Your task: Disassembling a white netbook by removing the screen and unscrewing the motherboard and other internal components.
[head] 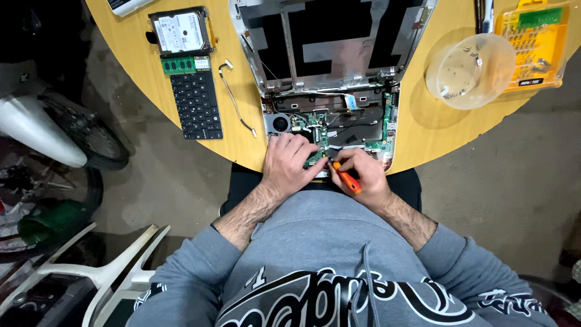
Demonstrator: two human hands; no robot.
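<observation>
Orange screwdriver (pixel 346 178) sits clamped in your right hand (pixel 362 172), tip at the green circuit board (pixel 315 142) inside the opened laptop (pixel 330 115). Left hand (pixel 289 162) presses flat, gripping nothing. Keep the shaft upright.

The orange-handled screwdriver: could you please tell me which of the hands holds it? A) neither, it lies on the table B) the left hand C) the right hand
C: the right hand grips the orange-handled screwdriver, its tip at the laptop's circuit board, while the left hand rests on the board.

Grey hooded sweatshirt with black-and-white lettering, a drawcord, sleeves pushed up, bare hairy forearms
</observation>
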